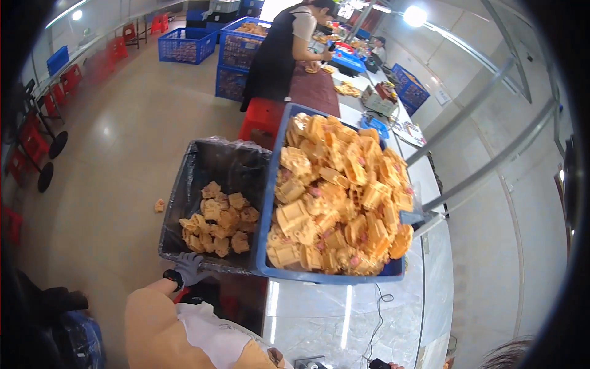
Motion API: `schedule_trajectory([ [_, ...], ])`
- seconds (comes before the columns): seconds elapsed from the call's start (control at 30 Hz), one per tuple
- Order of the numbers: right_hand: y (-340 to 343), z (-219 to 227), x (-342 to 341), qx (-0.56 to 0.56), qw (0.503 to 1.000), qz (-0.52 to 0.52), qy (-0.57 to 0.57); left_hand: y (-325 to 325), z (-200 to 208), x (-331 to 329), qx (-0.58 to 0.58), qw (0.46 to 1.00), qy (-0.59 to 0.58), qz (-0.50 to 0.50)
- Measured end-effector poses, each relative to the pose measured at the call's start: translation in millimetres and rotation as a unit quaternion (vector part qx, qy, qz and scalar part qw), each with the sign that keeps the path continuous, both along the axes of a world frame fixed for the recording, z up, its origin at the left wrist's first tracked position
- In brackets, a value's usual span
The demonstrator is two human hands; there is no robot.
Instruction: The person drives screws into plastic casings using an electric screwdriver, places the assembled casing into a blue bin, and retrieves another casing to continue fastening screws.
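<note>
My left hand [187,268], in a grey glove with a black watch at the wrist, grips the near rim of a black-lined bin [175,203]. Its fingers lie over the edge. Inside the bin is a loose heap of tan moulded plastic parts [222,221]. Right beside it, a blue crate [265,246] on the table is piled high with more tan moulded parts [338,190], some showing small pink patches. I cannot make out my right hand in the picture.
A grey-white table [319,313] with a black cable [379,301] runs along the right. One tan part [160,205] lies on the floor. Ahead, a person in a dark apron [276,55] works by a red stool [258,117] and stacked blue crates [230,80]. Metal poles [467,166] slant over the table.
</note>
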State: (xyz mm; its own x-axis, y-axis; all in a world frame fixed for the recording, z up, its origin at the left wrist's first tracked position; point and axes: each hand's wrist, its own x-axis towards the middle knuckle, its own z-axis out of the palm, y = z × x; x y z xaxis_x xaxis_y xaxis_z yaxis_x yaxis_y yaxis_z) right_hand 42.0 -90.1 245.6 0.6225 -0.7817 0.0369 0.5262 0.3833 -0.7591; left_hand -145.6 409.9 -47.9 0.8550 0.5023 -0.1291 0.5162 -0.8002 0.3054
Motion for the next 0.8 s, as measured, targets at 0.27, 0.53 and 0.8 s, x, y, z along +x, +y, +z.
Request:
schedule_trajectory([
  [0.27,-28.7,-117.2,11.9,-0.122,0.95,0.044,0.284,242.0,-24.6,-136.9,0.013,0.836,-0.279,0.473],
  [0.53,271.2,-136.6,24.2,-0.375,0.854,0.114,0.342,478.2,-325.2,-187.4,-0.214,0.828,0.139,0.499],
  [0.8,434.6,-244.7,34.4,-0.509,0.778,0.116,0.349,578.1,-551.3,-123.1,-0.256,0.79,0.147,0.537],
])
